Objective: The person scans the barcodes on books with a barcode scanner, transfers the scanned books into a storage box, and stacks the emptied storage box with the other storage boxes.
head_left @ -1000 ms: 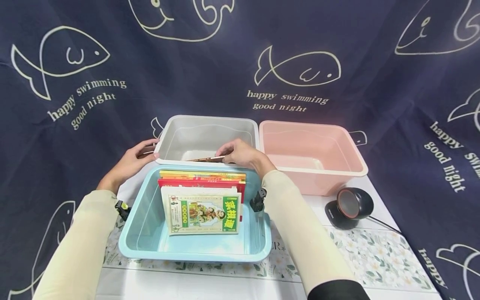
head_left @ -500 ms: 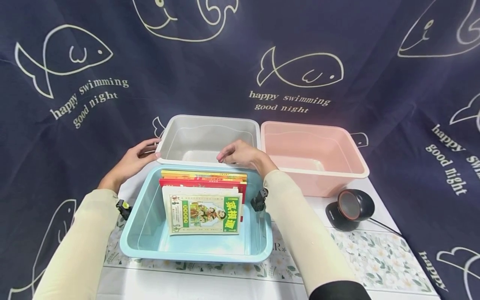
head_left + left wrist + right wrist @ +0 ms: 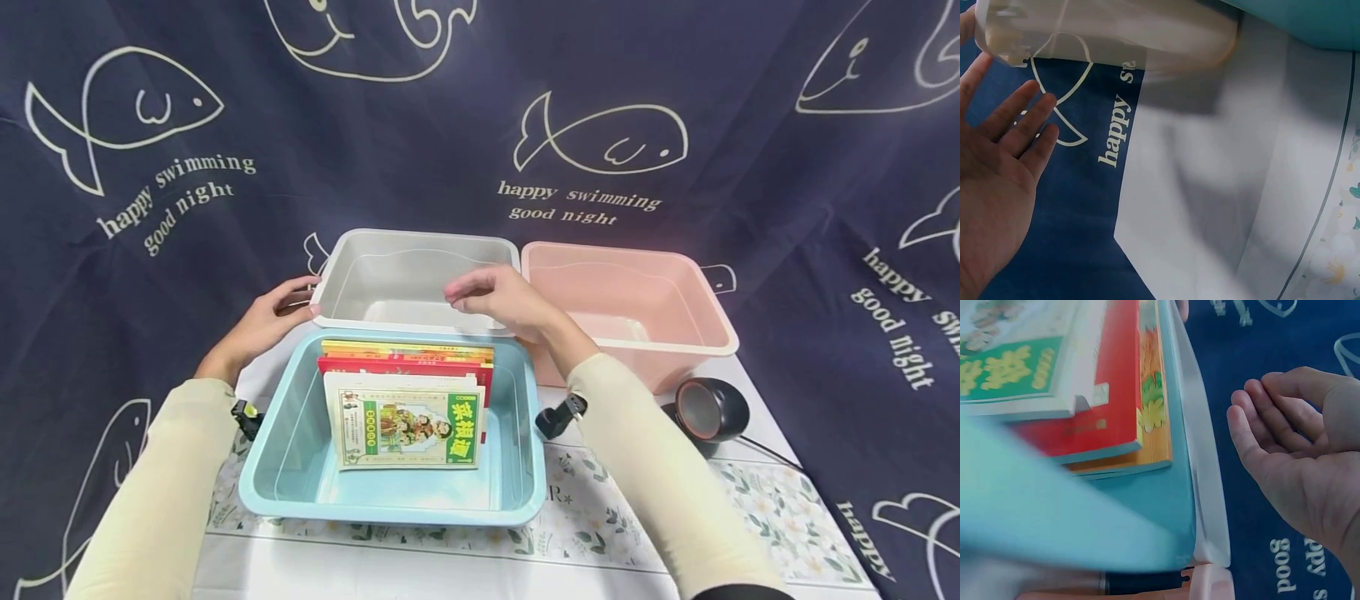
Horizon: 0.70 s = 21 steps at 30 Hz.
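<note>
My left hand (image 3: pixel 273 321) rests its fingertips at the left rim of the grey plastic bin (image 3: pixel 423 267). Its fingers are spread and fairly straight in the left wrist view, near the bin's corner (image 3: pixel 1000 44). Over the right side of that bin hovers my right hand (image 3: pixel 510 296), fingers loosely bent and nothing between them. Closer to me, a blue bin (image 3: pixel 390 514) holds several upright books: a white-and-green one (image 3: pixel 405 425) in front, a red one (image 3: pixel 1116 375) behind it, then orange and yellow ones (image 3: pixel 1155 425).
A pink bin (image 3: pixel 615 271) stands right of the grey one. Farther right on the table is a black round device (image 3: pixel 711 408) with a cable. A floral strip (image 3: pixel 795 508) crosses the white table, and a dark blue fish-print cloth (image 3: pixel 420 150) hangs behind.
One second ago my right hand held a thin brown-edged book inside the grey bin. The book dropped from view behind the near wall, and the hand has risen away without it.
</note>
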Each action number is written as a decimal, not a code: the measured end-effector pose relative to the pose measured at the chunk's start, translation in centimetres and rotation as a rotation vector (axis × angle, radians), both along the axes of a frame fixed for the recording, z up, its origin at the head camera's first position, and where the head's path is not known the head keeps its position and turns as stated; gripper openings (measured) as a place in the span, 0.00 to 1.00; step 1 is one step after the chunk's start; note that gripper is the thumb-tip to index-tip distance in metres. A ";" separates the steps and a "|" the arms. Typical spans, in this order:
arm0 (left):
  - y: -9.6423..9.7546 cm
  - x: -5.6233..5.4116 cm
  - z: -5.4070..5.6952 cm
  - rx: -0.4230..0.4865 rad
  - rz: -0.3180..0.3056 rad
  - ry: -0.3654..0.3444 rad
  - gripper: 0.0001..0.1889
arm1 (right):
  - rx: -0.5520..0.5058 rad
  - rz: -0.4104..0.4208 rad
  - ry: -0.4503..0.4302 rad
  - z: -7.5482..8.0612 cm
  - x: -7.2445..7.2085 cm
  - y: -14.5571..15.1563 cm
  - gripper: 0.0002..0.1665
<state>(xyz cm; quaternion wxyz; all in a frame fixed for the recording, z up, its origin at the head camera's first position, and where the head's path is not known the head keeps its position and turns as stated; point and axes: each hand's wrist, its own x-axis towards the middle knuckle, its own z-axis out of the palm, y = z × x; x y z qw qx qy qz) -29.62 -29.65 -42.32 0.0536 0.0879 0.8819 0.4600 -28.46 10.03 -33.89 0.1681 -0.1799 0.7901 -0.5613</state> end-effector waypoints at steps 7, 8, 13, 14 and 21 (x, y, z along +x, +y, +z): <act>0.0 -0.1 0.1 -0.001 0.001 0.003 0.38 | 0.087 0.080 0.064 0.2 4.0 1.2 0.17; 0.0 0.0 0.1 0.000 0.001 0.004 0.38 | 0.104 0.084 0.071 0.1 4.5 1.4 0.17; 0.0 0.0 0.2 0.008 -0.008 0.016 0.38 | 0.094 0.090 0.016 -1.1 6.2 1.7 0.16; 0.0 0.0 0.2 0.007 -0.009 0.018 0.38 | 0.094 0.087 0.008 -1.3 6.4 1.7 0.16; 0.1 0.2 0.1 0.005 -0.022 0.027 0.37 | 0.128 0.088 -0.009 -2.8 7.1 1.6 0.15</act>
